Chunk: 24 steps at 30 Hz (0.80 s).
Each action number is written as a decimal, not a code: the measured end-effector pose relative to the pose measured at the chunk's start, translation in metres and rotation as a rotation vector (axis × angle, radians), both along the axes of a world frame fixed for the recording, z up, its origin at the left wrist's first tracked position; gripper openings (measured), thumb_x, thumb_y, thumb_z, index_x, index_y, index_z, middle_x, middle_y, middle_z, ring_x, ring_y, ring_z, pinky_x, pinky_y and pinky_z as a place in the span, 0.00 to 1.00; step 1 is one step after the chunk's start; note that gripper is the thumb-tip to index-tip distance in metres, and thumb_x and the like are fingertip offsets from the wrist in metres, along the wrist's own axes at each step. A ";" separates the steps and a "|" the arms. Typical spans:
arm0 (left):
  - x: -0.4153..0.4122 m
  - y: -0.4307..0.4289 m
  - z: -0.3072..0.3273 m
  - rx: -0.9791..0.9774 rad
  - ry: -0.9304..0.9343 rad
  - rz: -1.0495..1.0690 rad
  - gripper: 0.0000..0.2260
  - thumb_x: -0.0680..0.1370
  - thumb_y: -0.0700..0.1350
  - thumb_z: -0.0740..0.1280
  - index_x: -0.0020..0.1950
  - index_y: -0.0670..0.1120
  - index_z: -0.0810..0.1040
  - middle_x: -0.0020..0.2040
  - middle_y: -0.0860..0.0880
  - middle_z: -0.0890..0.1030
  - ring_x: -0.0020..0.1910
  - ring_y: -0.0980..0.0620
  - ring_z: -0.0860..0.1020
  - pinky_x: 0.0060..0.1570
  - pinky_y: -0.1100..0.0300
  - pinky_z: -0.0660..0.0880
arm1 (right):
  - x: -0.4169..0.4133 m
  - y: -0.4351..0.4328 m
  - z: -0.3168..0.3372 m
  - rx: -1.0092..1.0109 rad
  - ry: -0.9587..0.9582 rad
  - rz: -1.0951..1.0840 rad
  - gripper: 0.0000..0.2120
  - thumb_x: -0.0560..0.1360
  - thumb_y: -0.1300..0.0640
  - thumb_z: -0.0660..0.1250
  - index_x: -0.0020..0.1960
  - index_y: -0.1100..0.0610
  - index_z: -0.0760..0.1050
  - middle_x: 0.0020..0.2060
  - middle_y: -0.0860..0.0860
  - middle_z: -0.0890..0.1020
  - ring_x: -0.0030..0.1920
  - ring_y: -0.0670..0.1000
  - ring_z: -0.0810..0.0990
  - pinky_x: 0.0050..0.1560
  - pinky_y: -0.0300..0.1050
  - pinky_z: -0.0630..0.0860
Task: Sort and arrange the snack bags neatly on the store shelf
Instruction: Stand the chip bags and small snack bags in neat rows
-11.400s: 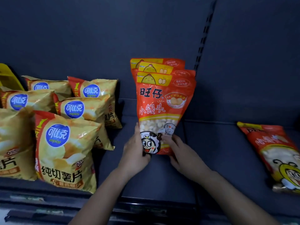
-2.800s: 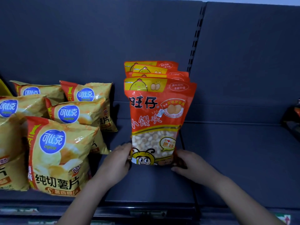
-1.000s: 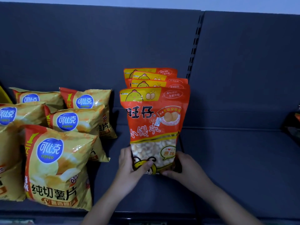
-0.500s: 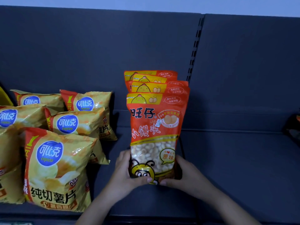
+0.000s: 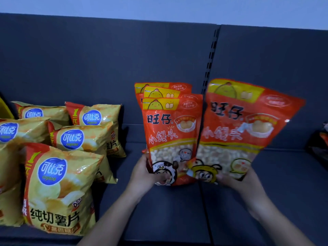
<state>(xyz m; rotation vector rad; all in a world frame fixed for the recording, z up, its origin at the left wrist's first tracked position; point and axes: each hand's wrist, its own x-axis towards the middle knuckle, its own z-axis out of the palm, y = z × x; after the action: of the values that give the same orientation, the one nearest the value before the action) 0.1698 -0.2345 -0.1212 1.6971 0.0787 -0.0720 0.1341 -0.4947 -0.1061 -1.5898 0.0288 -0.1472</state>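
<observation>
Mid-sorting on the shelf: left hand fingers curled round the foot of the upright stack of orange bags, right hand fingers gripping a separate orange bag tilted just right of it, next likely needing standing upright alongside.

Three orange snack bags stand upright in a row; a fourth orange bag tilts rightward beside them.

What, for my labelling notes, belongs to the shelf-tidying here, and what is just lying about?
Job: left hand, gripping the standing orange bags; right hand, holding the tilted orange bag; yellow Copico crisp bags.
Lying about: slotted upright; dark item at the right edge, too dim to identify.
</observation>
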 end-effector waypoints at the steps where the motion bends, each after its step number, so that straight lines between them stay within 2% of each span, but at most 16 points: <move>1: 0.002 -0.001 -0.002 -0.028 0.013 -0.015 0.27 0.60 0.33 0.79 0.54 0.50 0.75 0.51 0.48 0.82 0.49 0.50 0.81 0.51 0.53 0.79 | -0.002 -0.008 0.001 0.012 0.000 -0.018 0.32 0.53 0.56 0.83 0.55 0.59 0.76 0.47 0.54 0.85 0.46 0.53 0.84 0.41 0.41 0.80; 3: 0.003 -0.001 -0.004 -0.021 -0.016 -0.028 0.30 0.56 0.38 0.79 0.55 0.54 0.76 0.55 0.49 0.80 0.54 0.49 0.80 0.54 0.50 0.78 | -0.005 -0.022 0.004 0.044 -0.012 -0.083 0.19 0.64 0.67 0.74 0.53 0.58 0.76 0.45 0.54 0.85 0.43 0.51 0.84 0.37 0.40 0.80; 5: 0.001 0.001 -0.004 -0.009 -0.041 -0.089 0.32 0.59 0.36 0.79 0.58 0.57 0.74 0.55 0.52 0.80 0.56 0.51 0.79 0.54 0.53 0.78 | -0.006 -0.034 0.004 0.052 -0.019 -0.154 0.18 0.68 0.72 0.69 0.55 0.60 0.74 0.42 0.53 0.85 0.37 0.46 0.83 0.32 0.36 0.78; 7: -0.003 0.007 -0.005 -0.017 -0.055 -0.155 0.33 0.64 0.30 0.76 0.62 0.54 0.71 0.54 0.53 0.82 0.54 0.55 0.81 0.50 0.61 0.78 | -0.003 -0.041 0.004 0.055 -0.026 -0.154 0.20 0.68 0.69 0.71 0.58 0.60 0.73 0.42 0.56 0.83 0.34 0.44 0.82 0.29 0.35 0.76; 11: -0.016 0.029 -0.007 0.004 -0.094 -0.154 0.35 0.61 0.38 0.78 0.65 0.53 0.70 0.57 0.53 0.82 0.55 0.54 0.80 0.52 0.57 0.78 | 0.013 -0.029 -0.003 0.016 0.022 -0.022 0.26 0.64 0.63 0.77 0.60 0.59 0.73 0.49 0.54 0.84 0.49 0.54 0.83 0.37 0.39 0.80; 13: -0.024 0.038 -0.009 -0.023 -0.087 -0.131 0.34 0.63 0.32 0.78 0.64 0.51 0.70 0.56 0.54 0.82 0.54 0.55 0.81 0.48 0.62 0.78 | 0.024 -0.008 -0.007 -0.042 0.034 0.052 0.30 0.60 0.58 0.79 0.59 0.57 0.73 0.48 0.51 0.84 0.48 0.50 0.83 0.40 0.40 0.80; 14: -0.028 0.040 -0.009 -0.027 -0.087 -0.122 0.33 0.65 0.29 0.76 0.64 0.51 0.70 0.55 0.56 0.82 0.54 0.55 0.81 0.47 0.64 0.78 | 0.030 0.005 -0.011 -0.039 0.047 0.083 0.31 0.60 0.59 0.80 0.59 0.56 0.72 0.48 0.50 0.84 0.47 0.47 0.83 0.40 0.39 0.79; 16: -0.034 0.041 -0.009 -0.014 -0.095 -0.111 0.31 0.67 0.29 0.74 0.64 0.51 0.69 0.55 0.58 0.82 0.55 0.57 0.80 0.46 0.66 0.77 | 0.040 0.033 -0.019 -0.010 0.071 0.154 0.31 0.62 0.64 0.79 0.61 0.55 0.69 0.51 0.51 0.83 0.49 0.49 0.83 0.41 0.38 0.79; 17: -0.036 0.041 -0.009 -0.011 -0.100 -0.112 0.31 0.67 0.29 0.73 0.64 0.51 0.68 0.56 0.59 0.81 0.56 0.58 0.79 0.47 0.66 0.77 | 0.044 0.044 -0.024 -0.007 0.084 0.188 0.33 0.62 0.62 0.78 0.63 0.55 0.68 0.53 0.52 0.82 0.51 0.50 0.82 0.42 0.39 0.78; 19: -0.036 0.041 -0.010 -0.020 -0.097 -0.121 0.31 0.69 0.30 0.72 0.65 0.52 0.67 0.56 0.61 0.81 0.56 0.60 0.79 0.47 0.67 0.76 | 0.052 0.062 -0.031 -0.033 0.072 0.261 0.32 0.66 0.59 0.76 0.64 0.50 0.64 0.57 0.51 0.79 0.53 0.44 0.81 0.47 0.37 0.77; 21: -0.035 0.039 -0.013 -0.023 -0.086 -0.142 0.30 0.71 0.32 0.72 0.66 0.53 0.65 0.59 0.57 0.80 0.57 0.58 0.79 0.50 0.64 0.76 | 0.054 0.073 -0.029 -0.121 0.008 0.347 0.27 0.73 0.62 0.70 0.63 0.46 0.60 0.61 0.47 0.75 0.55 0.33 0.76 0.51 0.30 0.73; 22: -0.034 0.036 -0.014 -0.017 -0.084 -0.154 0.30 0.72 0.35 0.73 0.67 0.53 0.64 0.61 0.53 0.79 0.59 0.56 0.78 0.52 0.62 0.77 | 0.055 0.075 -0.027 -0.180 -0.024 0.392 0.26 0.74 0.62 0.69 0.63 0.45 0.59 0.62 0.45 0.72 0.56 0.30 0.74 0.54 0.27 0.71; 24: -0.035 0.031 -0.015 0.015 -0.087 -0.165 0.31 0.69 0.43 0.76 0.68 0.54 0.64 0.64 0.48 0.75 0.62 0.53 0.76 0.56 0.57 0.76 | 0.051 0.077 -0.013 -0.313 -0.060 0.477 0.24 0.69 0.52 0.72 0.61 0.46 0.64 0.62 0.42 0.72 0.59 0.29 0.71 0.58 0.27 0.68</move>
<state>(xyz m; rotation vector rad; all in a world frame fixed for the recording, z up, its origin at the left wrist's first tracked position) 0.1351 -0.2035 -0.1365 1.7170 -0.1261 -0.1203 0.1847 -0.4182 -0.1186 -1.8563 -0.4362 0.1820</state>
